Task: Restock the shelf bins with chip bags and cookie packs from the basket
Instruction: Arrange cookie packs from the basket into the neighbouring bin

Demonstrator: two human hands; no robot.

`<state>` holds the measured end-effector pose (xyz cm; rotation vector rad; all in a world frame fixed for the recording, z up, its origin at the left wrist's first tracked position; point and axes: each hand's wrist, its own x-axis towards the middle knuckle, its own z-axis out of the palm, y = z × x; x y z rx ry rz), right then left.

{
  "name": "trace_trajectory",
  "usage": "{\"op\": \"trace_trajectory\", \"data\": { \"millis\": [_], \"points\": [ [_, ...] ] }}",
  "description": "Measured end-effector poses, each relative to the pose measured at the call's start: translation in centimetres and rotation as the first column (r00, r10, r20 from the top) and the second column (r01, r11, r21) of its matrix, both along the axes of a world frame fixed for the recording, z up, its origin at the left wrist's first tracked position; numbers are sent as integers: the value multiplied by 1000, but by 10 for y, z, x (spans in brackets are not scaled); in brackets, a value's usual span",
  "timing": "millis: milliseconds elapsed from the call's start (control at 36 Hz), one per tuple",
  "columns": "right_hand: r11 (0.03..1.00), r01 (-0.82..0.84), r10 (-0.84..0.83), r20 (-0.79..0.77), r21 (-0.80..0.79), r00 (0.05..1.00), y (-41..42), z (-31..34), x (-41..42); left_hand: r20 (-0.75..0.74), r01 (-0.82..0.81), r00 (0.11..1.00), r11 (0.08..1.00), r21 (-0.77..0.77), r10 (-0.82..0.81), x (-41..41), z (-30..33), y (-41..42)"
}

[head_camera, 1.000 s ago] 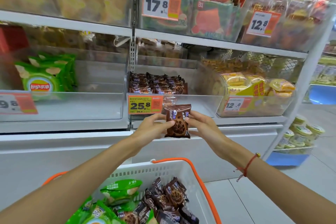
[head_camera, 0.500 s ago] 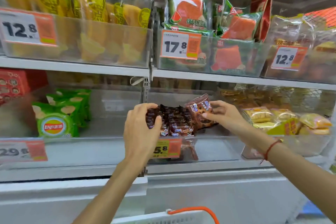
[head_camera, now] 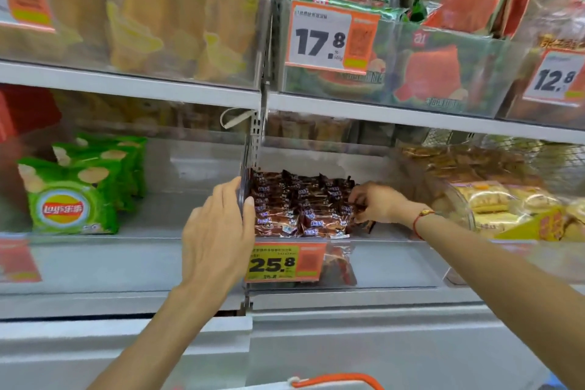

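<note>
Two rows of cookie packs (head_camera: pixel 297 209) are already lined up in the middle bin (head_camera: pixel 395 263) — one more pack (head_camera: pixel 362 222) is pinched by the right hand (head_camera: pixel 376 203) and set at the rows' right end. The bin's left wall is gripped by the left hand (head_camera: pixel 218 231). Room is left in the chip bin (head_camera: pixel 177 193) beside the green bags (head_camera: pixel 72 199); only the basket (head_camera: pixel 335 380) handle shows, so remaining stock cannot be judged.

Bright, even overhead light is filling the aisle, casting only soft shadows under the shelf boards. Pale glare is washing the clear bin fronts (head_camera: pixel 133 35) at 10 o'clock. Wide-angle distortion is bowing the edges; the 17.8 price tag (head_camera: pixel 329 38) is reading sharp while the borders are blurring.
</note>
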<state>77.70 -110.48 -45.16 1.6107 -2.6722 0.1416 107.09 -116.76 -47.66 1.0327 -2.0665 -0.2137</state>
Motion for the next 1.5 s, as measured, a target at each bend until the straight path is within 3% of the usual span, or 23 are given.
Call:
{"op": "trace_trajectory", "data": {
  "millis": [222,500,889,1028,1111,1194,1306,1389,1500],
  "points": [
    [993,-114,110,-209,-6,972,0,6,-14,-9,-13,1000,1000,11,13,-4,-3,-3],
    [984,-179,177,-135,0,975,-10,-6,-13,-1,-17,1000,1000,16,17,-3,-2,-3],
    [987,-132,124,-92,-91,988,8,0,0,-14,34,999,996,86,-33,0,0,-5],
    [972,-157,133,-142,-173,981,37,19,22,-173,134,978,984,114,-113,5,5,-2],
    [943,-156,132,-98,-293,986,63,27,44,-248,152,958,988,3,-146,10,13,10],
    [908,-179,165,-70,-378,984,92,27,70,-177,208,956,964,-163,-236,16,18,25],
    [894,-200,211,-16,-400,977,128,11,101,-40,325,939,918,-227,-343,24,13,52],
    [889,-186,217,28,-418,976,150,-13,124,63,395,918,904,-163,-391,29,-1,74],
    [909,-163,248,185,-383,951,169,-54,150,241,458,856,887,55,-457,34,-31,95]
  ]
}}
